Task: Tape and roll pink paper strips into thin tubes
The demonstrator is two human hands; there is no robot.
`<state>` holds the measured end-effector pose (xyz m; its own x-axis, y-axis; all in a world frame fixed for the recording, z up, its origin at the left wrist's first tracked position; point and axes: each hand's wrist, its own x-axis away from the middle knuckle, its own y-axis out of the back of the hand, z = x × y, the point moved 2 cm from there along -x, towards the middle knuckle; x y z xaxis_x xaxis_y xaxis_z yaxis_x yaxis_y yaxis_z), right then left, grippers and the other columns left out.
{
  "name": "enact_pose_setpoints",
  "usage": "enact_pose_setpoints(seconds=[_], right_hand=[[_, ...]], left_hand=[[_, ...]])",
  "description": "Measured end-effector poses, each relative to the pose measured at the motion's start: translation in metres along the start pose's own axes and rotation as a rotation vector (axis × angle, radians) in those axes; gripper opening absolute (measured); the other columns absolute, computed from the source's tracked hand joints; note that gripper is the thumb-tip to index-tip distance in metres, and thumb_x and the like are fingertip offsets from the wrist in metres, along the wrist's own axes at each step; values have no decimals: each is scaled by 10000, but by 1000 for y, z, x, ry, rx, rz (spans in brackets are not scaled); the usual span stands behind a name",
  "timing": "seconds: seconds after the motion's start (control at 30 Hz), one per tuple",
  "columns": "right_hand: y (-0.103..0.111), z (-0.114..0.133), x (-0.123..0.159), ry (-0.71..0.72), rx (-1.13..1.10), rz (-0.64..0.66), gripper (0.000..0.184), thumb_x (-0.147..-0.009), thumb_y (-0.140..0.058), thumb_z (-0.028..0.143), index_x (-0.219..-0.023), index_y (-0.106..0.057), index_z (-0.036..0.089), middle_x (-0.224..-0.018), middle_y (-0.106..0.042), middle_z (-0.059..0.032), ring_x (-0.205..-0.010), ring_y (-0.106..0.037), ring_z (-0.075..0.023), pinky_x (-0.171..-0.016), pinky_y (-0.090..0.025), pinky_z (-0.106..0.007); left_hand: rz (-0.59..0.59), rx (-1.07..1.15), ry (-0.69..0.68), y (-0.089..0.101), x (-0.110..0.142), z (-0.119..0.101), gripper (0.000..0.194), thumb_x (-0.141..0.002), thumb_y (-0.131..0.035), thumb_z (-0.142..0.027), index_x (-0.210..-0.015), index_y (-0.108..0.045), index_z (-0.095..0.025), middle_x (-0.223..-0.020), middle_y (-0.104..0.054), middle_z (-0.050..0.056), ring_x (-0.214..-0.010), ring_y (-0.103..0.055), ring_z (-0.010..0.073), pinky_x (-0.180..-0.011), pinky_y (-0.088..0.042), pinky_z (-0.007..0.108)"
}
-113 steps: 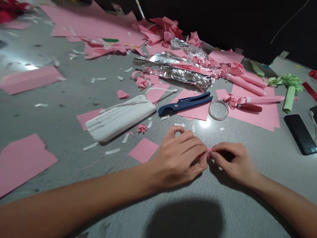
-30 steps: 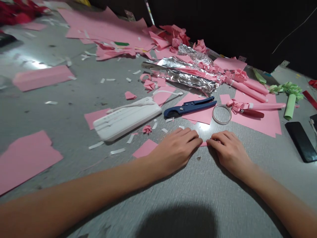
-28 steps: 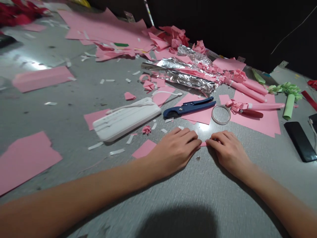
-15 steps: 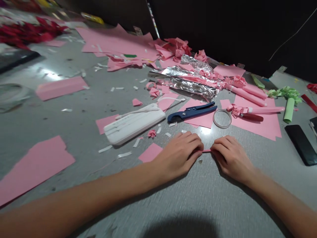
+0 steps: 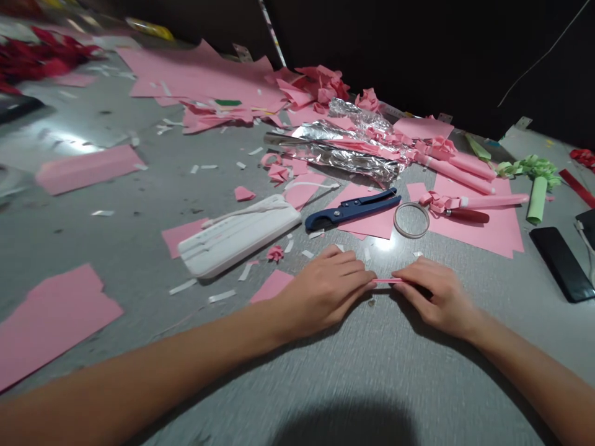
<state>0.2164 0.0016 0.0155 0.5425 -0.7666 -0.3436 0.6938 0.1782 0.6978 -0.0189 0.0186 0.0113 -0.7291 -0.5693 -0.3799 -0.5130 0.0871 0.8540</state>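
Note:
My left hand (image 5: 325, 288) and my right hand (image 5: 434, 294) rest knuckles-up on the grey table (image 5: 362, 371), fingertips facing each other. Between them runs a thin pink paper strip (image 5: 385, 280), pinched at each end by the curled fingers of both hands. Most of the strip is hidden under the fingers. A small pink paper square (image 5: 270, 286) lies just left of my left hand.
Behind the hands lie blue cutters (image 5: 348, 209), a tape ring (image 5: 411, 219), a white flat case (image 5: 237, 235), crumpled foil (image 5: 348, 155), pink paper rolls (image 5: 460, 167) and sheets (image 5: 483, 223). A black phone (image 5: 561, 263) lies at the right, a green paper roll (image 5: 537, 198) beyond it.
The hands went from pinching a small pink piece together to pressing it on the table, then drew slightly apart, showing more of the pink strip. The view shifted a little.

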Motion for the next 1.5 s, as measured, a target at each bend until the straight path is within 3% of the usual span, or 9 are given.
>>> enact_pose_setpoints(seconds=[0.2,0.33,0.53,0.8,1.03,1.23,1.37,1.5], right_hand=[[4,2,2,52,48,8,381,-1167,-491,300,-964,-782,162,-712,-722,-36,-608,-577,-162,-588,-421,-299],[6,2,4,34,11,27,402,-1169,-477,299,-932,-774,171,-690,-710,-25,-580,-587,-147,-568,-424,-282],[-1,8,5,48,12,78,382,-1163,-477,271,-935,-768,171,-708,-727,-35,-591,-602,-151,-584,-440,-282],[-3,14,6,102,21,95,426,-1176,-437,270,-909,-748,152,-682,-709,-40,-567,-575,-150,-565,-404,-294],[-5,20,7,-31,-100,109,260,-1125,-558,257,-1025,-781,171,-882,-829,-63,-723,-731,-174,-693,-535,-282],[-12,23,11,-30,-108,45,364,-1138,-514,261,-907,-773,152,-729,-767,-52,-605,-658,-156,-617,-496,-274],[-12,21,12,-46,-153,34,325,-1125,-533,246,-946,-787,147,-796,-804,-72,-654,-689,-159,-650,-513,-268],[-6,15,10,-161,-216,69,300,-1119,-559,272,-1001,-808,154,-824,-815,-65,-690,-710,-160,-683,-520,-262]], left_hand=[[25,62,7,6,-1,1,458,-1184,-364,-289,-842,-644,-169,-752,-639,27,-694,-517,184,-735,-380,345],[54,67,5,10,-4,0,444,-1173,-387,-267,-841,-665,-170,-763,-658,30,-706,-534,188,-754,-396,354],[9,28,-53,5,-5,-10,338,-1163,-445,-283,-1043,-738,-165,-866,-744,51,-793,-611,208,-797,-410,378],[-15,-57,-118,-1,0,-15,424,-1164,-376,-214,-839,-645,-170,-750,-670,48,-718,-545,206,-712,-371,365],[-19,-102,-180,-4,-3,-17,403,-1164,-408,-214,-856,-664,-166,-715,-657,27,-686,-521,198,-703,-358,370],[50,-27,-158,-4,-3,-21,415,-1171,-358,-218,-893,-663,-166,-742,-659,36,-696,-529,201,-717,-365,363],[58,-5,-137,-1,-1,-18,395,-1147,-373,-188,-863,-647,-169,-746,-659,44,-704,-525,206,-715,-367,360],[41,10,-96,0,-1,-5,431,-1159,-363,-228,-850,-658,-170,-734,-657,41,-697,-534,202,-716,-374,355]])
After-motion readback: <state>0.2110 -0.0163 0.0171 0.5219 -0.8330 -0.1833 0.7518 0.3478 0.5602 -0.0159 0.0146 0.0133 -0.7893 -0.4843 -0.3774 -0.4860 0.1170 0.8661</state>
